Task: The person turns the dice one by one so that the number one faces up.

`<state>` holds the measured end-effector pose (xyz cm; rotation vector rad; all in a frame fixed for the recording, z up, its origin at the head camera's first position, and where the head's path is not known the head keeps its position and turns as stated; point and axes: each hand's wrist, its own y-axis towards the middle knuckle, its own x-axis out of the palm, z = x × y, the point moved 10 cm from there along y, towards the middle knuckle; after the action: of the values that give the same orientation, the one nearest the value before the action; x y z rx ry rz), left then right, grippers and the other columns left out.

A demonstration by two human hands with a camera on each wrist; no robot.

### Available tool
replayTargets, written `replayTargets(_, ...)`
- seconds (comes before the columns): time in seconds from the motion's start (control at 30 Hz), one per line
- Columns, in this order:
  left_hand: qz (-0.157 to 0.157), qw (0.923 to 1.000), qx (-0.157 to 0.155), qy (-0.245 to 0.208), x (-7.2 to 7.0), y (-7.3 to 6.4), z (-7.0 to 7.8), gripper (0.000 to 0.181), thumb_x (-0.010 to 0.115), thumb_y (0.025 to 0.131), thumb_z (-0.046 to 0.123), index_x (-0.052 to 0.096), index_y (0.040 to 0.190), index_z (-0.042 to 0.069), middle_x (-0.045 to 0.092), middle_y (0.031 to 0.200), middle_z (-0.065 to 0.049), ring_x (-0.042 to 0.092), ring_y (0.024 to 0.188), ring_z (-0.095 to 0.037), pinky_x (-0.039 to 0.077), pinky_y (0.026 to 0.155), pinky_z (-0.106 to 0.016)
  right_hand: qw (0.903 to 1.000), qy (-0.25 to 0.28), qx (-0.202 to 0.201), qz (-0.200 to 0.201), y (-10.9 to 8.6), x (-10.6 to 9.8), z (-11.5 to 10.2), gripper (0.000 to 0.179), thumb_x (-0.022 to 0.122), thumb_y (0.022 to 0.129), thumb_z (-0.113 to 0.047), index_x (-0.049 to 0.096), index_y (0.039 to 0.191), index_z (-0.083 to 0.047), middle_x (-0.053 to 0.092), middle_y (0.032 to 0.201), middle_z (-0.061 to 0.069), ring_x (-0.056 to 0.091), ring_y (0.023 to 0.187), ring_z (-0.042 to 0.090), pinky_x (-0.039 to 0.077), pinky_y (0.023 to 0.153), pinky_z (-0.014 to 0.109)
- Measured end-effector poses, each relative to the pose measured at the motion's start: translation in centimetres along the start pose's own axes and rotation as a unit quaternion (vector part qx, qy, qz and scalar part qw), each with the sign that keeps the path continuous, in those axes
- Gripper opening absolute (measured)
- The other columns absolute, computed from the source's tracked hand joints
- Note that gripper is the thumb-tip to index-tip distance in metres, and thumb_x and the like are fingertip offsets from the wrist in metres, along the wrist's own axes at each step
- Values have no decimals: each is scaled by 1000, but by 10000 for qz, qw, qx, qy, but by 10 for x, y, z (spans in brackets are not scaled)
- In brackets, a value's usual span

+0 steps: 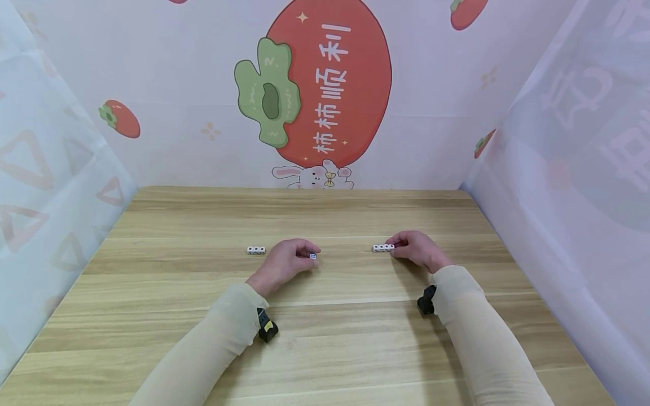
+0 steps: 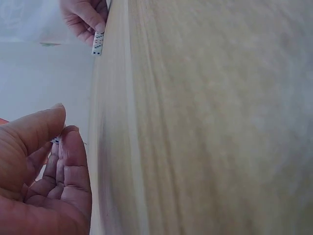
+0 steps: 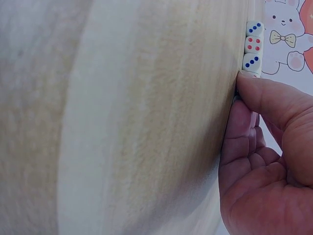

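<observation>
My left hand (image 1: 285, 261) pinches a single white die (image 1: 312, 256) between thumb and fingers, a little over the wooden table. In the left wrist view, the fingertips hide most of that die. To the left of this hand, a short row of three dice (image 1: 256, 250) lies on the table. Farther right, my right hand (image 1: 418, 249) grips the right end of another row of several dice (image 1: 382, 248), set side by side. Blue and red pips show on these dice (image 3: 253, 45) in the right wrist view, while thumb and fingers cover the end one.
The wooden tabletop (image 1: 350, 338) reaches back to a printed wall sheet (image 1: 203, 163) with persimmons and a rabbit. Pale sheets also stand along the left and right sides. A black wrist camera (image 1: 267, 327) sits at the left cuff, and another (image 1: 426, 300) at the right.
</observation>
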<state>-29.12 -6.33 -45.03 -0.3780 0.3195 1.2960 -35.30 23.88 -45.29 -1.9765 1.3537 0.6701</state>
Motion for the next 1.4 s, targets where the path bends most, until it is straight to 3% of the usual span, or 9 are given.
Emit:
replayTargets(0.17, 115, 9999, -66, 20, -2, 0, 0, 26, 82, 88, 12, 71, 112, 8, 71, 100, -1, 64, 90, -16, 54, 79, -30, 10000, 23, 16, -5, 1, 0, 1, 23, 72, 96, -9, 74, 119, -5, 71, 108, 8, 57, 96, 20, 44, 89, 33)
replayTargets(0.47, 177, 9997, -138, -65, -3, -2, -1, 23, 82, 88, 12, 71, 108, 9, 70, 99, -1, 64, 88, -16, 54, 78, -30, 10000, 58, 61, -22, 0, 0, 1, 23, 72, 97, -9, 73, 119, -5, 71, 110, 9, 57, 97, 21, 44, 90, 33)
replayTargets(1.1, 98, 9999, 69, -120, -1, -2, 0, 24, 79, 91, 14, 75, 114, 9, 72, 100, -1, 66, 85, -17, 54, 78, -31, 9998, 135, 169, -51, 1, 0, 2, 25, 72, 98, -11, 73, 122, -5, 71, 115, 10, 57, 99, 21, 45, 91, 35)
replayTargets(1.4, 66, 9999, 119, 95, 0, -2, 0, 20, 77, 94, 16, 77, 114, 11, 73, 100, -1, 65, 84, -15, 54, 77, -32, 9997, 165, 186, -67, 0, 1, 2, 25, 72, 98, -11, 73, 122, -5, 71, 115, 11, 58, 100, 22, 44, 92, 35)
